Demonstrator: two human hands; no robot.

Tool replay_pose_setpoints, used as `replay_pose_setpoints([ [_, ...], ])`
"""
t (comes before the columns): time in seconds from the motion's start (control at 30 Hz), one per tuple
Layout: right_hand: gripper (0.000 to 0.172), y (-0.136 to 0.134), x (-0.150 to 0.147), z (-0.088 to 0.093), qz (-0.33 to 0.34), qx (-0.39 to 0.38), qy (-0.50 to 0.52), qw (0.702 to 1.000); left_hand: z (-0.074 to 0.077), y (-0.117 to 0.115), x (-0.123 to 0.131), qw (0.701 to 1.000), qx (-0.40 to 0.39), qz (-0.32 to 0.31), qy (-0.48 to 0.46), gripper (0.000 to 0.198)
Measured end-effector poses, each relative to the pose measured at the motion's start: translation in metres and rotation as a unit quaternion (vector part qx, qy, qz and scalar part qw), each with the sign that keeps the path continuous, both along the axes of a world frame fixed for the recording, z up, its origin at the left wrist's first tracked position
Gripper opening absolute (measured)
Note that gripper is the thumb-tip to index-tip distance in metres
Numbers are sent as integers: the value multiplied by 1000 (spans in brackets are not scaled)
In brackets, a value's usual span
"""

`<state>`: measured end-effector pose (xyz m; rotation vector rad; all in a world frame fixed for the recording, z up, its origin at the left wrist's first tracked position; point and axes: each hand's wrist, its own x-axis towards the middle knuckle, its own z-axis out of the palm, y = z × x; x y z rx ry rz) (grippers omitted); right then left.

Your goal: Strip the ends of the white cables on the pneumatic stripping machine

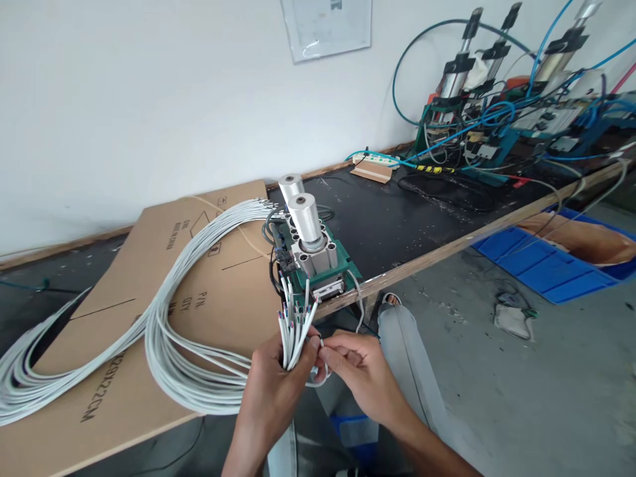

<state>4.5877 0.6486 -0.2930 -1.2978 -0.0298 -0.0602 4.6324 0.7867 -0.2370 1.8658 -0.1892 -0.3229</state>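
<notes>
My left hand point(278, 374) is closed round a bunch of white cables point(294, 331), whose stripped ends with small coloured wires point upward. My right hand point(355, 361) pinches one thin white cable point(322, 376) at the fingertips, close beside the left thumb. That cable bends in a small loop under the fingers. Just beyond the bunch stands a bench machine with a green base and two knurled silver cylinders point(305, 217). From my left hand the cables run back left into a large coil point(163, 331) lying on a flat cardboard sheet point(119, 285).
A black bench top point(377, 225) with a wooden edge runs to the right. More pneumatic machines point(457, 86) with blue hoses stand at its far end, near a power strip point(375, 159). A blue bin point(556, 265) is on the floor at right.
</notes>
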Motion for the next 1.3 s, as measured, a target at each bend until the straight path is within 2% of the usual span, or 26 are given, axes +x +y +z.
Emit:
replay_pose_setpoints([
  [0.2, 31, -6, -2, 5, 9, -83, -22, 996, 4, 2, 3, 999, 6, -45, 4, 15],
  [0.33, 33, -10, -4, 12, 3, -196, -67, 978, 6, 2, 6, 994, 80, -68, -34, 14],
  [0.4, 33, -11, -4, 14, 1, -226, -85, 970, 6, 3, 7, 990, 109, -77, -50, 13],
  [0.53, 33, -11, -2, 15, 3, -235, -90, 968, 5, 9, 8, 981, 129, -117, -82, 14],
  [0.77, 33, -13, 1, 12, 50, -170, -46, 983, -1, 18, 14, 968, 161, -150, -119, 13],
  [0.97, 33, -17, 2, 17, 62, -239, -79, 966, 5, 14, 17, 955, 187, -180, -146, 17],
  [1.07, 39, -16, 2, 15, 60, -180, -50, 981, 9, 13, 16, 968, 161, -156, -111, 16],
  [1.2, 40, -2, 1, -2, 48, 18, 21, 998, 10, 13, 14, 987, 68, -140, -35, 22],
  [1.3, 41, 16, 0, -18, 22, 167, 63, 984, 6, 14, 13, 991, 16, -129, 4, 23],
])
